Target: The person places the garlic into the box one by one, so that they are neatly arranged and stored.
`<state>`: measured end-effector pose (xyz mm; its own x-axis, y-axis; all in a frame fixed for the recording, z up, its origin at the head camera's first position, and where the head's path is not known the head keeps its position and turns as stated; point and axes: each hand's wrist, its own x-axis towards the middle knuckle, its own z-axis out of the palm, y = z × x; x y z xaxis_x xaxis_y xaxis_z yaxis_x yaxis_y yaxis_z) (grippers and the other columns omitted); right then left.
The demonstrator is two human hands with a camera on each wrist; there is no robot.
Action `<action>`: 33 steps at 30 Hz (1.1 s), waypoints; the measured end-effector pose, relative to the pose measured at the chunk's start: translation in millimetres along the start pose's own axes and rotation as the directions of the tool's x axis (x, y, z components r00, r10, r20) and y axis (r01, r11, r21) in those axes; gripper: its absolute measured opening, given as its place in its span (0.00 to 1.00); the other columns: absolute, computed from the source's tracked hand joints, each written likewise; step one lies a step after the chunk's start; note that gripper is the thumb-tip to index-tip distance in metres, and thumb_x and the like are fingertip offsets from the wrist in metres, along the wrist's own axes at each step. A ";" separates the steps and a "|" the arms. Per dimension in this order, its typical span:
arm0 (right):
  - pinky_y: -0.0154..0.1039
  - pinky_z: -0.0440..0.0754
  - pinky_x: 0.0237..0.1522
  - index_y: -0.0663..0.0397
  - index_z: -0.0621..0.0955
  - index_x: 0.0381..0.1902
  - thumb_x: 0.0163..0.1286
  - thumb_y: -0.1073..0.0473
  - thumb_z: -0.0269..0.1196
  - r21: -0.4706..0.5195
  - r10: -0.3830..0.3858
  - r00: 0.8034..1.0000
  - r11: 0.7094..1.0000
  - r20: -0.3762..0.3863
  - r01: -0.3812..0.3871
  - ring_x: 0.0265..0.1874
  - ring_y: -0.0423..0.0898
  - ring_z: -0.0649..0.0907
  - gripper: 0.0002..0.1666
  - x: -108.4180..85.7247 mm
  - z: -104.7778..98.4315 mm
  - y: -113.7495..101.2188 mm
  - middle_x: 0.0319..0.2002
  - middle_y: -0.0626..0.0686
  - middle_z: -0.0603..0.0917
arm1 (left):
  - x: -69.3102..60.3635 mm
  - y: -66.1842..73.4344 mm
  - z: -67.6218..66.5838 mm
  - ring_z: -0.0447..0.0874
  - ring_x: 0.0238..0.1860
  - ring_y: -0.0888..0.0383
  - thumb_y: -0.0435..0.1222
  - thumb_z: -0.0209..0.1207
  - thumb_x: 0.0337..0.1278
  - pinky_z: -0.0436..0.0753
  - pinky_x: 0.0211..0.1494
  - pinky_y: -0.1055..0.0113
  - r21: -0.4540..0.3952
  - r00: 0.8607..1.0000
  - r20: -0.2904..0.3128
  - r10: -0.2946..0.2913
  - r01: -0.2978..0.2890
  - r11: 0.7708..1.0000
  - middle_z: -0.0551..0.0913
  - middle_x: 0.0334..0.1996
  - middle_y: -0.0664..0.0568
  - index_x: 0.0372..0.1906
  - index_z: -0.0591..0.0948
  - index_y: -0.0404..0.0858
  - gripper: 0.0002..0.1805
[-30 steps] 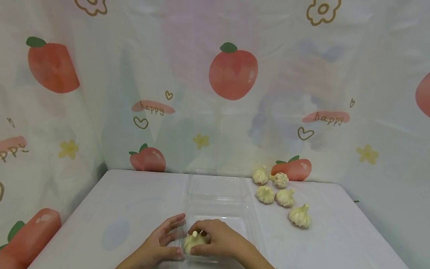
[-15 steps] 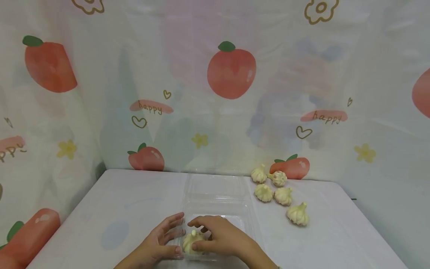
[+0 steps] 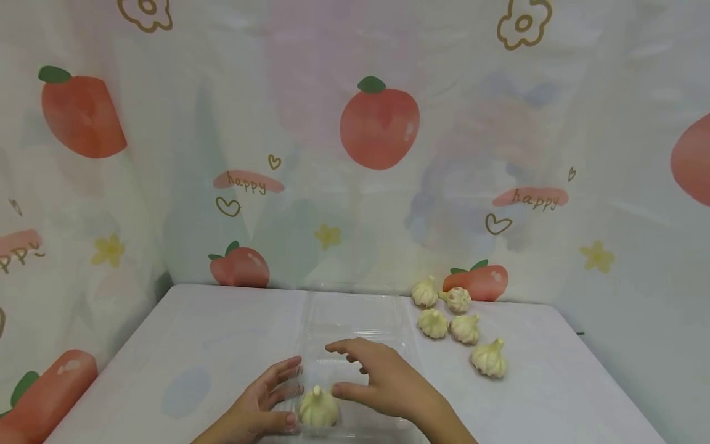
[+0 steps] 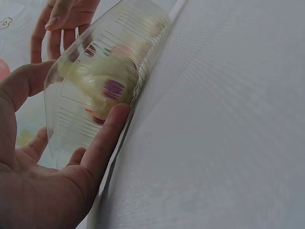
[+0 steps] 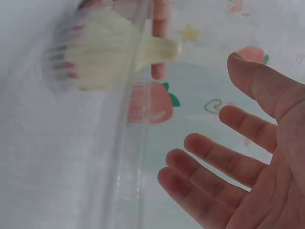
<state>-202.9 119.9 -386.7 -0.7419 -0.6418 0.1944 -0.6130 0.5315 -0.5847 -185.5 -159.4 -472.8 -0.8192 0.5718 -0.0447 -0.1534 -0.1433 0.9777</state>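
A pale garlic bulb (image 3: 318, 408) sits upright in the near left corner of a clear plastic box (image 3: 366, 435), its stem pointing up. Around the left side of that box my left hand (image 3: 263, 399) rests, fingers spread and touching the wall; the left wrist view shows the garlic through the plastic beside the fingers (image 4: 102, 143). Above the box, just right of the bulb, my right hand (image 3: 383, 381) hovers with nothing in it. In the right wrist view its fingers (image 5: 224, 162) are extended, apart from the garlic.
Several more garlic bulbs (image 3: 465, 328) lie on the white table (image 3: 233, 333) at the back right. The box's hinged lid (image 3: 355, 311) lies folded back toward the wall. A printed curtain (image 3: 310, 123) with fruit pictures borders the table behind and at the sides.
My right hand has let go of the garlic bulb and lifted up and to the right, leaving it in the box. The left hand has stayed at the box's side.
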 end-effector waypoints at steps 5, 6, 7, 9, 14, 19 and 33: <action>0.44 0.83 0.50 0.33 0.72 0.68 0.68 0.37 0.64 0.024 0.020 0.999 1.000 -0.046 -0.019 0.56 0.46 0.81 0.33 -3.8 -11.0 5.3 0.63 0.38 0.77 | -0.7 -0.2 0.3 0.54 0.75 0.39 0.34 0.62 0.66 0.80 0.59 0.51 0.012 1.000 -0.009 -0.013 0.013 1.000 0.42 0.79 0.33 0.80 0.48 0.40 0.46; 0.44 0.83 0.50 0.32 0.71 0.69 0.68 0.37 0.63 0.026 0.022 0.998 0.999 -0.052 -0.021 0.56 0.45 0.81 0.33 -4.0 -12.5 6.6 0.64 0.38 0.77 | -1.0 0.0 0.2 0.55 0.75 0.39 0.35 0.63 0.66 0.80 0.59 0.51 0.016 1.000 -0.013 -0.016 0.016 1.000 0.42 0.78 0.33 0.80 0.48 0.40 0.46; 0.44 0.83 0.51 0.31 0.71 0.69 0.68 0.37 0.64 0.036 0.024 0.998 0.999 -0.055 -0.022 0.56 0.46 0.81 0.33 -4.2 -13.8 7.6 0.64 0.38 0.77 | -1.2 0.4 0.2 0.55 0.75 0.39 0.35 0.62 0.66 0.80 0.58 0.51 0.018 1.000 -0.016 -0.019 0.020 1.000 0.42 0.78 0.32 0.80 0.48 0.40 0.46; 0.45 0.83 0.51 0.29 0.71 0.68 0.68 0.36 0.63 0.042 0.028 0.997 0.999 -0.065 -0.026 0.56 0.46 0.81 0.33 -4.5 -15.9 9.3 0.64 0.37 0.77 | -1.8 1.0 0.3 0.55 0.75 0.38 0.35 0.62 0.66 0.81 0.58 0.51 0.015 1.000 -0.020 -0.023 0.023 1.000 0.42 0.78 0.32 0.80 0.48 0.39 0.46; 0.44 0.83 0.51 0.28 0.71 0.67 0.67 0.36 0.64 0.032 0.073 0.992 0.997 -0.100 -0.070 0.56 0.44 0.82 0.32 -7.0 -23.6 13.6 0.63 0.35 0.77 | -2.0 1.0 0.2 0.54 0.75 0.38 0.34 0.62 0.66 0.80 0.58 0.50 0.002 1.000 -0.012 -0.019 0.019 1.000 0.42 0.78 0.32 0.80 0.47 0.40 0.46; 0.43 0.83 0.51 0.29 0.72 0.67 0.67 0.39 0.67 0.032 0.106 0.983 0.994 -0.153 -0.102 0.56 0.44 0.82 0.33 -11.1 -33.9 20.6 0.63 0.34 0.76 | -1.5 1.2 0.7 0.55 0.75 0.38 0.34 0.62 0.66 0.80 0.58 0.49 0.001 1.000 -0.010 -0.017 0.017 1.000 0.42 0.78 0.32 0.80 0.48 0.40 0.46; 0.45 0.83 0.50 0.35 0.73 0.68 0.66 0.41 0.68 0.014 0.138 0.956 0.990 -0.258 -0.139 0.56 0.50 0.83 0.34 -17.8 -49.0 44.8 0.63 0.45 0.79 | -1.4 0.2 -0.3 0.54 0.75 0.39 0.33 0.62 0.66 0.80 0.59 0.49 0.005 1.000 0.010 -0.001 0.001 1.000 0.41 0.78 0.32 0.80 0.47 0.40 0.46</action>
<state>-230.5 182.1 -377.7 -0.8639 -0.3982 0.3083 -0.5002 0.6075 -0.6170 -184.5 -160.5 -472.6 -0.8135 0.5799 -0.0437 -0.1515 -0.1387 0.9787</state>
